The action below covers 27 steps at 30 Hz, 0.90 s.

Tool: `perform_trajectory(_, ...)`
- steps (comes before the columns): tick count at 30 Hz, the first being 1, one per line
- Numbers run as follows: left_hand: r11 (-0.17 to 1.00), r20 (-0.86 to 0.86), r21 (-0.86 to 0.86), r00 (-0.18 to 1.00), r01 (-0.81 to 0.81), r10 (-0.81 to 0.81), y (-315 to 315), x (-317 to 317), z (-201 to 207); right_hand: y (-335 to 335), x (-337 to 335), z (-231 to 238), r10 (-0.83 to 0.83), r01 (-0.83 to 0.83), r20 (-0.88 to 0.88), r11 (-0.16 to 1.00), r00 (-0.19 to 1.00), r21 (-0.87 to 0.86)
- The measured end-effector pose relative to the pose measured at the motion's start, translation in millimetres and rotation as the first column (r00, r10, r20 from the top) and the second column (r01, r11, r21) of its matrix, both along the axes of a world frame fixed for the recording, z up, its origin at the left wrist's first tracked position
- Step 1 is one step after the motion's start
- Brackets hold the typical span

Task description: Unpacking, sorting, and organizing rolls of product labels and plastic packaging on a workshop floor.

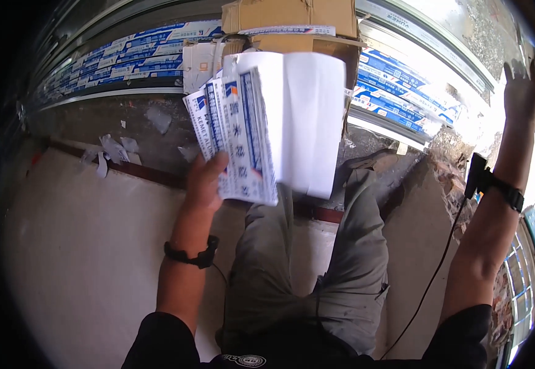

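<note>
My left hand [206, 183] is closed round the lower left edge of a bundle of folded wrapping sheets [249, 141]. They are white with blue and orange print. A wide blank white face [310, 123] of the sheets spreads out to the right with a crease down it. Far to the right, my right hand [524, 95] is raised beside the bright wall and a dark upright edge. Its fingers are stretched out and apart, with nothing seen in them. Whether it touches that edge I cannot tell.
Behind the sheets stands a cardboard box [280, 15]. Long blue-and-white wrapped bars [126, 58] lie at the left, and more wrapped bars [396, 92] at the right. Scraps of clear film [115, 149] lie on the ledge. A black cable [430, 289] hangs from my right wrist.
</note>
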<state>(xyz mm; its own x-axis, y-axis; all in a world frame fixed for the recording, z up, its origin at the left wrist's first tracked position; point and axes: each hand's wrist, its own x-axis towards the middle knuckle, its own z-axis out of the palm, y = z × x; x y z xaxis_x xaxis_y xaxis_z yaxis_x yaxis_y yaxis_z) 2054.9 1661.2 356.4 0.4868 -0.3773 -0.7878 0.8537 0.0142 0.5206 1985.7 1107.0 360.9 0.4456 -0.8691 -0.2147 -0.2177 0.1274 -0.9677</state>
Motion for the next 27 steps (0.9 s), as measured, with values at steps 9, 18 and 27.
perform_trajectory(9,0.983,-0.119,-0.18,0.993,-0.021,0.0,-79,-45,-32,297,-1,-12,0.699,-0.693,0.315,0.353,0.642,0.629)
perform_trajectory(18,0.767,0.496,0.59,0.636,0.252,-0.591,-60,-11,-83,297,44,-49,0.572,-0.868,-0.668,0.424,0.477,-0.257)
perform_trajectory(27,0.263,0.224,0.964,0.423,0.036,-0.878,16,70,-145,336,62,-138,0.488,-0.999,-0.872,-0.042,-0.046,0.029)
